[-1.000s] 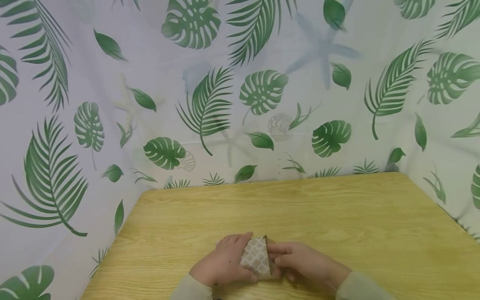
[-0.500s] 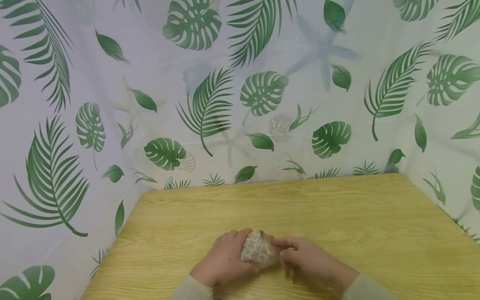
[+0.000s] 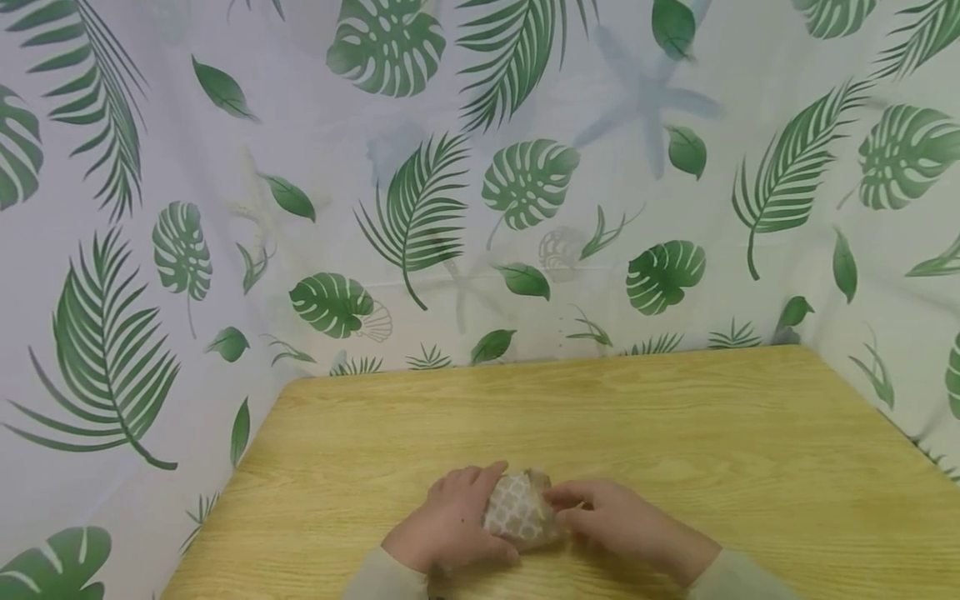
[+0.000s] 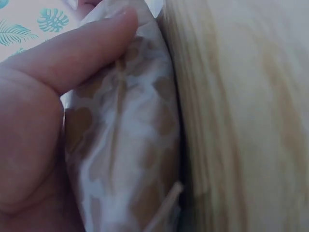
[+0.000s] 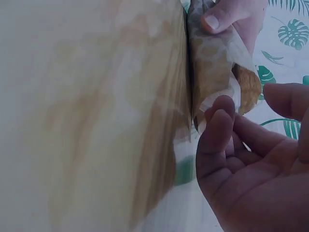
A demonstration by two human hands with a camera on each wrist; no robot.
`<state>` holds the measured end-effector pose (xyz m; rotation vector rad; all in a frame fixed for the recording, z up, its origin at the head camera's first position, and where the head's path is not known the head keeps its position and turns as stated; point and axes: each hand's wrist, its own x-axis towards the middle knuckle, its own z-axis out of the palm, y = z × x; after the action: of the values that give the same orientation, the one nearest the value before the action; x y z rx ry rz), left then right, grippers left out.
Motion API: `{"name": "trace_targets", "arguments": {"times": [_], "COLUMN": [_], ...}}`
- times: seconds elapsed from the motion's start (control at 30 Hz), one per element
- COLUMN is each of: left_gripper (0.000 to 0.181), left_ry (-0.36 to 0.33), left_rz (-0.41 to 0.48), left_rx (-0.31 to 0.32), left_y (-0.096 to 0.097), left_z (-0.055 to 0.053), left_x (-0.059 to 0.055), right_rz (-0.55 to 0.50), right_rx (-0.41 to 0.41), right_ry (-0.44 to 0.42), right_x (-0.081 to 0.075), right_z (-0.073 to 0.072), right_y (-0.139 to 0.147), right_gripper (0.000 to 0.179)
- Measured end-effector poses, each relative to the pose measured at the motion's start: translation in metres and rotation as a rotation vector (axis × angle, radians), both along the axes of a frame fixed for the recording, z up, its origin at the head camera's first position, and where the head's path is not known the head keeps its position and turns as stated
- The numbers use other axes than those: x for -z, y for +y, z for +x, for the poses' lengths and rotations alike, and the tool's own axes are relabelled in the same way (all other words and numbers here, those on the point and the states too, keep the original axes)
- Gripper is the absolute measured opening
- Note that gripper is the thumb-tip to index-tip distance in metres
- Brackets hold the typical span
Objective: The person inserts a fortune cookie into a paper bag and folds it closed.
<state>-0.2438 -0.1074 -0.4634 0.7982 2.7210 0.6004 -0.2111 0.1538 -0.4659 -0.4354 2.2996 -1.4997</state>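
Note:
A small packet [image 3: 517, 508] of white-and-tan patterned paper lies on the wooden table, close to its near side. My left hand [image 3: 461, 517] grips it from the left, the thumb laid over the paper in the left wrist view. At the packet's right end, my right hand [image 3: 615, 521] touches the paper with slightly bent fingertips [image 5: 219, 121]. The thumb of that hand stands apart from the paper in the right wrist view. Through a gap in the wrapping there, a brown, rough-looking content [image 5: 248, 87] shows; its kind I cannot tell.
The wooden table [image 3: 675, 417] stretches behind and to both sides of the hands. A white cloth [image 3: 570, 317] printed with green leaves hangs along the back and both sides.
The packet's right end, which stood open, now looks folded in. My right fingers drew back a little from it, then came in against the paper again. My left hand keeps its hold.

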Motion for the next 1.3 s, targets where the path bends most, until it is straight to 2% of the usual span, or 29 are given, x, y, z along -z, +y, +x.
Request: {"name": "trace_targets", "arguments": {"times": [0.23, 0.4, 0.5, 0.63, 0.7, 0.77, 0.9, 1.0, 1.1, 1.2, 1.3], "left_gripper": [0.106, 0.104, 0.102, 0.097, 0.095, 0.094, 0.095, 0.095, 0.096, 0.097, 0.100], "left_ry": [-0.039, -0.036, -0.003, 0.028, 0.022, 0.012, -0.033, -0.083, -0.131, -0.117, -0.026], "left_rz": [0.030, 0.036, 0.037, 0.069, 0.093, 0.121, 0.225, 0.366, 0.490, 0.499, 0.425], "left_rx": [0.006, 0.003, -0.019, -0.070, -0.093, -0.117, -0.194, -0.252, -0.276, -0.263, -0.226], "left_y": [-0.001, 0.000, 0.002, 0.004, 0.005, 0.006, 0.010, 0.014, 0.019, 0.025, 0.030], "left_z": [-0.001, -0.001, -0.002, -0.003, -0.003, -0.003, 0.000, 0.002, 0.005, 0.007, 0.011], "left_x": [0.000, 0.000, 0.001, 0.003, 0.003, 0.003, -0.001, -0.003, -0.003, -0.003, -0.004], "right_rz": [-0.068, -0.083, -0.102, -0.123, -0.091, -0.059, -0.087, -0.211, -0.349, -0.413, -0.385], "right_rx": [-0.067, -0.064, -0.017, 0.093, 0.147, 0.167, 0.135, 0.087, 0.012, -0.036, -0.006], "right_ry": [-0.088, -0.109, -0.106, -0.075, -0.058, -0.059, -0.144, -0.216, -0.245, -0.236, -0.186], "right_x": [0.002, 0.003, 0.004, 0.005, 0.004, 0.003, 0.000, 0.000, 0.000, -0.003, -0.008], "right_z": [-0.001, -0.001, 0.000, -0.001, 0.000, 0.001, 0.006, 0.008, 0.009, 0.008, 0.007], "right_y": [-0.007, -0.008, -0.008, -0.007, -0.006, -0.005, -0.005, -0.007, -0.012, -0.021, -0.029], "right_gripper": [0.046, 0.047, 0.049, 0.052, 0.052, 0.053, 0.067, 0.078, 0.077, 0.077, 0.080]}}
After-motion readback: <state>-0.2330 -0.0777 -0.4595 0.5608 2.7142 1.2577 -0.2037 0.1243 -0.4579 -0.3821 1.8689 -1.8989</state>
